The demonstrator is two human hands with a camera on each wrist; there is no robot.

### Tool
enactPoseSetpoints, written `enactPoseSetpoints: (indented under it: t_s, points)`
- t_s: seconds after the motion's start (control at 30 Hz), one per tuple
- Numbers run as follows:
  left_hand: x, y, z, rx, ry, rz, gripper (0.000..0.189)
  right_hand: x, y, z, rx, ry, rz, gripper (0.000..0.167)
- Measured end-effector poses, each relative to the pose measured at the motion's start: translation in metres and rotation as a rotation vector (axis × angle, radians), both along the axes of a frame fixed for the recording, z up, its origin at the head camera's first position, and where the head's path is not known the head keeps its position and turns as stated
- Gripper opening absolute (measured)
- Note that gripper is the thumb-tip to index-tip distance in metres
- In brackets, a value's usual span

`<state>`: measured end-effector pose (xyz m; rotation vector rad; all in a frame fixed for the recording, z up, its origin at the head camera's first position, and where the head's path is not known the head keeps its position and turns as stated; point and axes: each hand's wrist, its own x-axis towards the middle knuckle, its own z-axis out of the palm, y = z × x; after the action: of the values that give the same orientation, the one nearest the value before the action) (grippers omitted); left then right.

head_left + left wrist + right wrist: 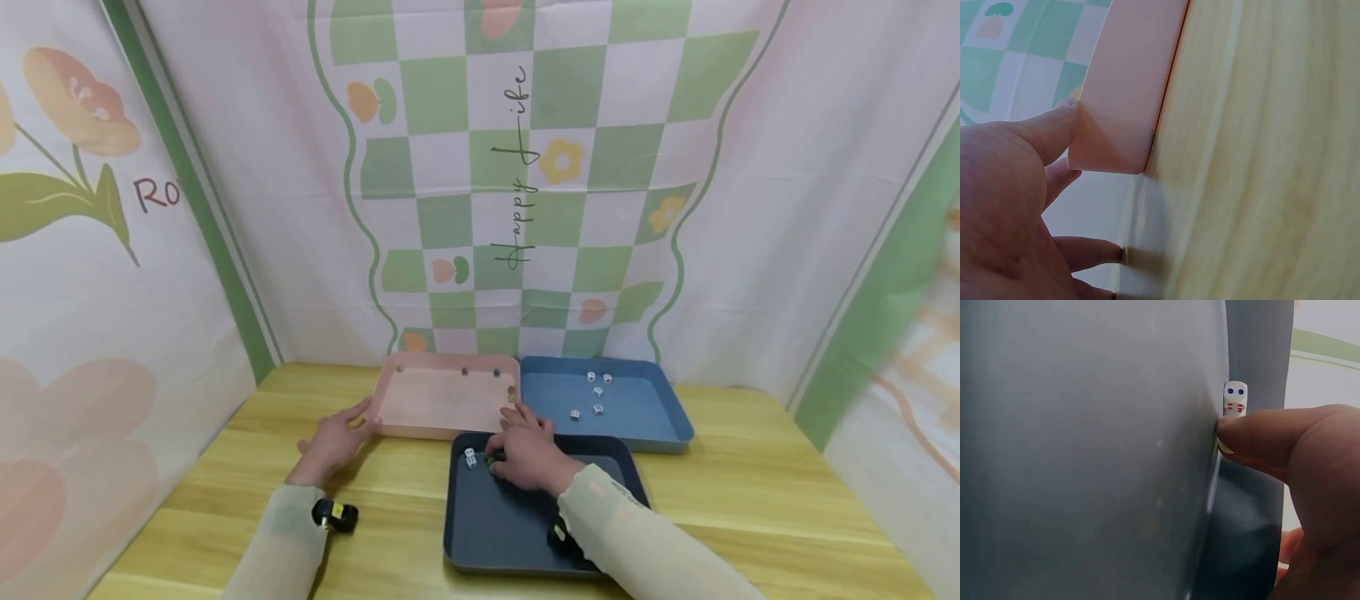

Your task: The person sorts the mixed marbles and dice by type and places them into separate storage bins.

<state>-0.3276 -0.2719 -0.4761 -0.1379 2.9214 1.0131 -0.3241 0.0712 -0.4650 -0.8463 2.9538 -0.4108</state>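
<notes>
My left hand (335, 443) rests at the near left corner of the pink tray (431, 432), its thumb and index finger touching the corner in the left wrist view and its other fingers spread on the table. My right hand (527, 454) reaches into the dark tray (480, 558) near its far left corner. Between its thumb (1260, 434) and fingers it pinches a small marble (1225, 447) with a yellow streak, mostly hidden by the thumb. Right beside it are white dice (470, 457) with coloured pips, against the tray's wall.
Several small marbles (465, 372) lie in the pink tray, mostly along its far and right sides. The blue tray (637, 437), adjoining on the right, holds several white dice (597, 392). A patterned curtain (442, 167) hangs behind the wooden table (750, 500).
</notes>
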Motion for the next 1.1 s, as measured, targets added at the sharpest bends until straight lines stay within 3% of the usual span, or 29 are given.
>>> enactPoseSetpoints:
  t_s: [0.37,0.5,0.67,0.77,0.93,1.1]
  points:
    - [-0.001,-0.001,-0.002,-0.01,-0.007,0.001,0.065,-0.001,0.0,-0.001,0.019,-0.007,-0.002,0.011]
    - [-0.001,-0.001,-0.002,-0.01,-0.006,-0.001,0.065,-0.001,-0.001,-0.001,-0.04,0.027,-0.021,0.004]
    - [0.0,-0.001,-0.001,-0.009,-0.004,-0.001,0.064,0.0,-0.004,0.005,-0.185,0.131,-0.079,0.007]
    - [0.0,-0.001,-0.002,-0.012,-0.001,-0.004,0.064,0.001,-0.005,0.009,-0.21,0.162,-0.128,0.008]
    - [-0.001,-0.001,-0.002,-0.012,0.001,-0.006,0.064,-0.002,-0.004,0.018,-0.218,0.162,-0.199,0.005]
    - [-0.001,-0.001,-0.002,-0.001,0.0,-0.002,0.063,-0.014,0.002,0.035,-0.236,0.138,-0.272,0.015]
